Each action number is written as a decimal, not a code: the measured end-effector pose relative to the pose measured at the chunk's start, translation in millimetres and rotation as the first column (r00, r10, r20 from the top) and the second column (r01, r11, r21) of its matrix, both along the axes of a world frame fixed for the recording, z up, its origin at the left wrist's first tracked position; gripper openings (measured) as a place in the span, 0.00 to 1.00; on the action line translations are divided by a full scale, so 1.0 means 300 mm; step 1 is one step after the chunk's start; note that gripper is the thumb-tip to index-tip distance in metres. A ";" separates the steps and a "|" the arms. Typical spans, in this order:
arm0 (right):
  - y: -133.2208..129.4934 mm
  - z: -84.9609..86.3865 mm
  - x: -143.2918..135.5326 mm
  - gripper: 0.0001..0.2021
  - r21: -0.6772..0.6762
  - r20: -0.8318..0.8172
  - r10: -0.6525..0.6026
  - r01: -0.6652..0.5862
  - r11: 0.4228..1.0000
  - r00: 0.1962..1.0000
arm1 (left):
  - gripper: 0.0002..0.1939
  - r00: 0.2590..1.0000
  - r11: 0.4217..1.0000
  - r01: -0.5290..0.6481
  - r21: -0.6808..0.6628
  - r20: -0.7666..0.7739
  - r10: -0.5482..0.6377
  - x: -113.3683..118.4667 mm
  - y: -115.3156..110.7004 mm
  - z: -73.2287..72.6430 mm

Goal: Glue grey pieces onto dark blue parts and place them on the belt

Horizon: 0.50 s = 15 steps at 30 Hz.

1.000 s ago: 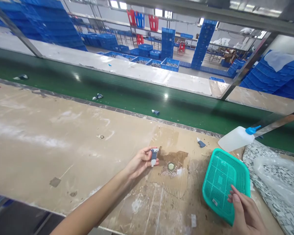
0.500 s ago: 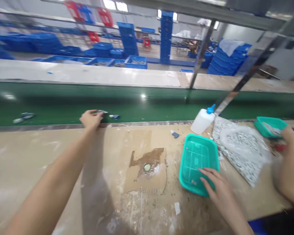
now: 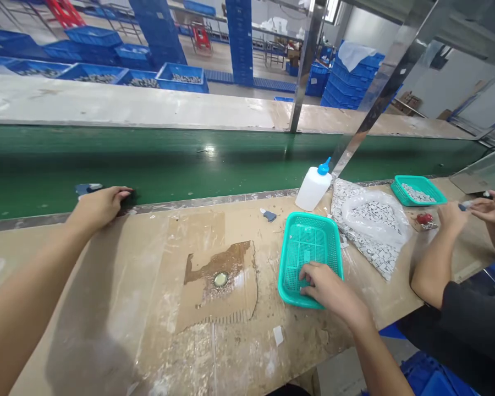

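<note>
My left hand (image 3: 101, 208) rests at the near edge of the green belt, its fingers drawn together and pointing right; anything under the fingertips is hidden. Just beyond its knuckles, a small dark blue and white piece (image 3: 86, 188) lies on the belt. My right hand (image 3: 324, 283) reaches into a green plastic basket (image 3: 286, 258), fingers loosely curled with thumb and forefinger apart. A tiny white piece lies beside those fingertips on the basket floor. Left of the basket is another dark blue and white piece (image 3: 269, 215) on the table.
A white squeeze bottle (image 3: 312, 190) stands behind the basket. Right of it lies a clear bag of small white pieces (image 3: 373, 217). At the right, a co-worker's hands (image 3: 454, 217) hold a small piece near a second green basket (image 3: 418, 190). Torn cardboard (image 3: 226, 302) covers the table's middle.
The camera view has shifted right and down. My left hand has moved left along the belt edge, and the grey-white piece at its fingers no longer shows. My right hand's fingers have curled deeper into the basket.
</note>
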State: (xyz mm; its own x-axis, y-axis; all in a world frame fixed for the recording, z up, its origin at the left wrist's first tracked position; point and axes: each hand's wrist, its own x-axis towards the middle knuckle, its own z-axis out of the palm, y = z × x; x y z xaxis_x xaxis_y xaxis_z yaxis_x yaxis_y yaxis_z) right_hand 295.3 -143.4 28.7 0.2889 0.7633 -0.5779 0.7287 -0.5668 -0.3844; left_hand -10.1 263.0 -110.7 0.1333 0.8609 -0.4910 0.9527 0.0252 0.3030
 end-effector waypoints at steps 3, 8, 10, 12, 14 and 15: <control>0.006 -0.012 0.002 0.09 0.010 -0.019 0.027 -0.027 1.000 0.999 | 0.09 0.999 0.997 -0.033 0.067 -0.017 0.035 -0.020 -0.029 0.024; -0.007 -0.001 -0.012 0.07 0.097 -0.031 -0.017 0.020 0.995 0.999 | 0.09 0.800 0.887 -0.462 -0.009 0.427 0.421 0.012 -0.111 0.090; -0.012 0.017 -0.002 0.05 0.146 -0.054 -0.055 0.062 0.987 0.997 | 0.06 0.701 0.857 -0.499 -0.131 0.520 0.488 0.025 -0.164 0.114; -0.022 0.046 0.031 0.06 0.197 -0.061 -0.116 0.126 0.972 0.991 | 0.09 0.623 0.850 -0.437 -0.294 0.582 0.522 0.026 -0.231 0.136; -0.039 0.082 0.089 0.12 0.257 -0.022 -0.216 0.215 0.942 0.976 | 0.11 0.503 0.777 -0.366 -0.511 0.594 0.628 0.016 -0.306 0.154; -0.049 0.098 0.124 0.14 0.289 0.016 -0.281 0.264 0.920 0.960 | 0.09 0.446 0.725 -0.322 -0.609 0.577 0.684 0.011 -0.343 0.162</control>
